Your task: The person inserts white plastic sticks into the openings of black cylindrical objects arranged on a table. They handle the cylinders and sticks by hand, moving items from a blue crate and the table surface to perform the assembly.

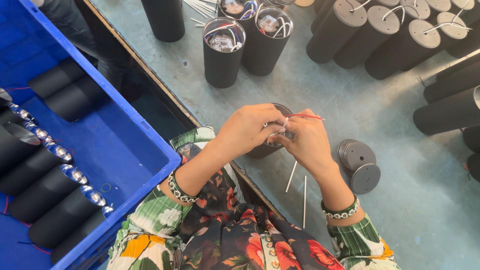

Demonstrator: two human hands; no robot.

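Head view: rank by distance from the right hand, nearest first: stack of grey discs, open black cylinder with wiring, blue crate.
1. Stack of grey discs: just beyond the right hand, on the table.
2. Open black cylinder with wiring: farther up the table, upright.
3. Blue crate: off the table's edge, past the left hand.

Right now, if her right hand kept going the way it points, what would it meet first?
Her right hand points left at the black tube, already touching it, then her left hand.

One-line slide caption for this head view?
Both hands, left hand and right hand, work red and white wires into a black cylinder on the table.
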